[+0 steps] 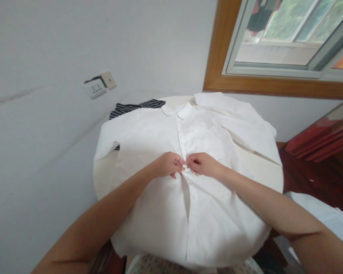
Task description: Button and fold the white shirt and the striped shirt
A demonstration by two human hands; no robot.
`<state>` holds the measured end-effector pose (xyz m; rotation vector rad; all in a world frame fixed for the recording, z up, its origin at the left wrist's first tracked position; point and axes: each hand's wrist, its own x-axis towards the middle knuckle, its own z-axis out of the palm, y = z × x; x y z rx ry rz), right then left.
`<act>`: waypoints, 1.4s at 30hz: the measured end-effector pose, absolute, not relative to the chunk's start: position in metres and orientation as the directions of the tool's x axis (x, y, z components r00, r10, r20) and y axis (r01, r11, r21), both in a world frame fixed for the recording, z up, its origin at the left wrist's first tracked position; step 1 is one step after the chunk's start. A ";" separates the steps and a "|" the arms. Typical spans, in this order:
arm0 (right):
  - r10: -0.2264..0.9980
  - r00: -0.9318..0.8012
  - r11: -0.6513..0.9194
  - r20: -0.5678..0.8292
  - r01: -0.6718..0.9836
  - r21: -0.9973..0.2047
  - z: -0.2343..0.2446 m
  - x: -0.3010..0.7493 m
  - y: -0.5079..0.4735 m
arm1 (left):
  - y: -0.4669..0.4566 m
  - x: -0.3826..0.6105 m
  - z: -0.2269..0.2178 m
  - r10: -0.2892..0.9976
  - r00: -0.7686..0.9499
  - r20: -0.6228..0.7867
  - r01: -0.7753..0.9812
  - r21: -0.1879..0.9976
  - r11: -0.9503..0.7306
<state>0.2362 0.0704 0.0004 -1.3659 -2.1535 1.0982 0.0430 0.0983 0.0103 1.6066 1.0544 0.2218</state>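
Note:
A white collared shirt (pixel 217 133) lies spread front side up, its collar at the far end and its sleeves out to both sides. My left hand (pixel 170 164) pinches one front edge of the shirt near the middle of the button line. Close against it, my right hand (pixel 201 164) pinches the other front edge. The fingertips of both hands nearly meet there; any button between them is too small to make out. Above the hands the front edges lie together, while below them a narrow gap runs down the front.
The shirt covers most of a round cream table (pixel 270 173). Black-and-white striped cloth (pixel 128 109) pokes out under its far left side. A wall with a socket (pixel 95 88) stands left, a wood-framed window (pixel 220 82) behind. White cloth (pixel 322 209) and a red curtain (pixel 322 137) are at right.

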 end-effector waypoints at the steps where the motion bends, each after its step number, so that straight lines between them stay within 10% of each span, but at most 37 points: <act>1: 0.882 -0.465 0.259 -0.080 0.619 -0.742 0.001 0.236 0.070 | 0.099 0.043 0.011 0.720 0.581 -0.379 0.502 0.863 0.050; 9: 0.897 -0.438 0.390 0.053 0.732 -0.558 -0.001 0.230 0.065 | 0.104 0.041 0.008 0.713 0.591 -0.377 0.448 0.888 0.098; 22: 0.822 -0.570 0.294 -0.007 0.435 -0.851 -0.005 0.235 0.072 | 0.107 0.038 0.013 0.604 0.611 -0.512 0.501 0.841 0.207; 26: 0.834 -0.552 0.348 0.009 0.514 -0.784 0.003 0.238 0.073 | 0.111 0.032 0.016 0.534 0.688 -0.491 0.546 0.835 0.064; 29: 0.903 -0.426 0.370 0.059 0.700 -0.611 0.014 0.250 0.081 | 0.119 0.025 0.019 0.708 0.648 -0.281 0.534 0.831 -0.159; 34: 0.965 -0.230 0.250 0.126 0.952 -0.177 0.010 0.273 0.078 | 0.107 0.017 0.005 0.836 0.402 0.375 0.746 0.396 -0.536; 42: 0.968 -0.210 0.211 0.135 0.977 0.006 -0.030 0.291 0.039 | 0.050 0.001 -0.026 0.809 0.544 0.223 0.825 0.036 -0.564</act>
